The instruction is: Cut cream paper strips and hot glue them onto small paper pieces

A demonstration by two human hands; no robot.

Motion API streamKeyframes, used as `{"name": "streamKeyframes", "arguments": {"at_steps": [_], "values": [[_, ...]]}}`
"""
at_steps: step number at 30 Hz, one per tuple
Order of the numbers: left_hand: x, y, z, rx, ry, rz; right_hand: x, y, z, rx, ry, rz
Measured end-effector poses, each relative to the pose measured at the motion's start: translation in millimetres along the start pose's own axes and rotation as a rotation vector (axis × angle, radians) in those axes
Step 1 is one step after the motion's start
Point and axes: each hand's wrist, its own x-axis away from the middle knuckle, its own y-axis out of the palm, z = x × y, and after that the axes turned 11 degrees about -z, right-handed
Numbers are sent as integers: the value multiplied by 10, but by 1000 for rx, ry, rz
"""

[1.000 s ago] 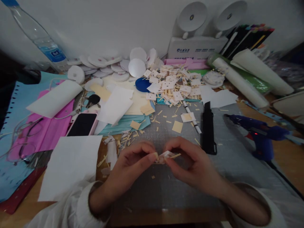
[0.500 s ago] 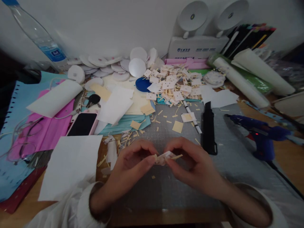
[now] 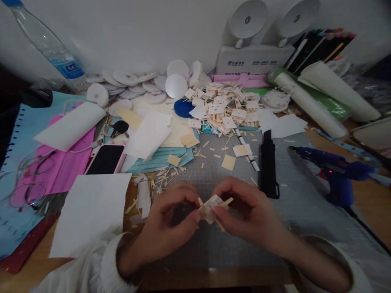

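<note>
Between both hands, low over the grey cutting mat (image 3: 210, 252), is a small white paper figure (image 3: 210, 209) with narrow yellow paper strips sticking out of it. The fingertips of my left hand (image 3: 174, 217) pinch its left side by one strip. My right hand (image 3: 244, 209) grips the right side between thumb and fingers, and part of the figure is hidden behind that thumb. Beyond the hands lie a yellow paper square (image 3: 228, 162) and a white card (image 3: 241, 150) with a yellow piece on it. Many similar white pieces with strips form a pile (image 3: 216, 106).
On the right are a black utility knife (image 3: 269, 167) and a blue glue gun (image 3: 339, 171) with a red light. A phone (image 3: 106, 159), white paper (image 3: 91, 215) and a pink folder (image 3: 70, 150) lie left. White discs (image 3: 152, 85) and a bottle (image 3: 50, 44) stand along the wall.
The paper figure has turned so that more of its white face and its strips show. My left fingers have shifted slightly down its edge; my right hand has barely moved.
</note>
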Motion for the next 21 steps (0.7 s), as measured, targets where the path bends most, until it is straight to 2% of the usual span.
{"name": "streamKeyframes", "arguments": {"at_steps": [9,15,21], "values": [[-13,2,11,-100,37,7,3,6,-16,-2,47,-32],[-7,-6,4,-70,49,-12,3,8,-22,-2,53,-45],[-16,17,-30,-73,-5,2,-8,12,-49,16,51,-28]]}}
